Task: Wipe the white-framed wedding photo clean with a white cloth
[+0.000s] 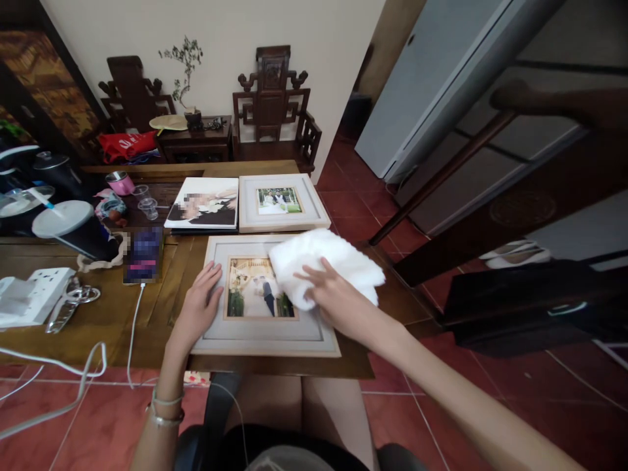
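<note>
A light-coloured picture frame (265, 335) lies flat on the wooden table before me, with a wedding photo (258, 288) in its middle. My left hand (200, 297) rests on the frame's left edge, fingers stretched out and holding nothing. On the frame's right side, my right hand (324, 288) presses on a bunched white cloth (333, 252) with its fingers over it. The cloth covers the frame's upper right part and hangs past its right edge. Behind lie a second framed photo (282, 203) and a photo book or album (203, 203), side by side.
To the left are a phone (143, 255) on a charging cable, a lidded dark cup (73, 229), a white power strip (36, 297), a clear hair clip (71, 304) and small plastic cups (146, 204). Carved wooden chairs (272, 98) stand by the wall. The table edge (356, 366) is close on my right.
</note>
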Demonstrator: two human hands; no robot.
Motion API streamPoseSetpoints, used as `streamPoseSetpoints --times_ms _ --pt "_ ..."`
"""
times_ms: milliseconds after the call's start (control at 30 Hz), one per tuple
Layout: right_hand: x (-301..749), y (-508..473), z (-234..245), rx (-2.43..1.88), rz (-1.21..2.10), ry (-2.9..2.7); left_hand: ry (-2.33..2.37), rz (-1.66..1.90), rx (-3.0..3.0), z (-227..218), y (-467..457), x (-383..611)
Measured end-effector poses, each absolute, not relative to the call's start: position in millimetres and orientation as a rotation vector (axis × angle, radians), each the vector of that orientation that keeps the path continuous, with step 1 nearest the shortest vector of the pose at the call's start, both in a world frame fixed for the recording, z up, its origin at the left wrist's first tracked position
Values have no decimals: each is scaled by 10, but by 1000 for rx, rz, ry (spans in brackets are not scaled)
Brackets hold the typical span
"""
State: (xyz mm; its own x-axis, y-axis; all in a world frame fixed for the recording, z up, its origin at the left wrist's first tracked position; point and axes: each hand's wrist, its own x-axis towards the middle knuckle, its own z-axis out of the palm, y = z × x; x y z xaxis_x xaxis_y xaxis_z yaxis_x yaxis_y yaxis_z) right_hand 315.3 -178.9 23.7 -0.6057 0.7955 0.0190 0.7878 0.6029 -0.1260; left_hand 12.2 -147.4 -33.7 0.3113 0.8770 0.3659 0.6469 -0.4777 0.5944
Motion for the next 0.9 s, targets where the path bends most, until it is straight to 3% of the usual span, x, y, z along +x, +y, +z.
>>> streamPoseSetpoints --times_ms 200,500,633,900 --pt "3059 -2399 520 -1311 415 -2710 1369 877 2317 -318 -1499 126" --pt "2876 -1436 233 -1707 -206 -2569 1347 870 2379 -356 -1472 105" --pt "2911 -1257 134 -1653 -317 -2663 1388 859 2348 -344 -1477 113" --pt "2874 -2409 307 -1342 -146 -2840 1431 860 2336 -313 -1518 145"
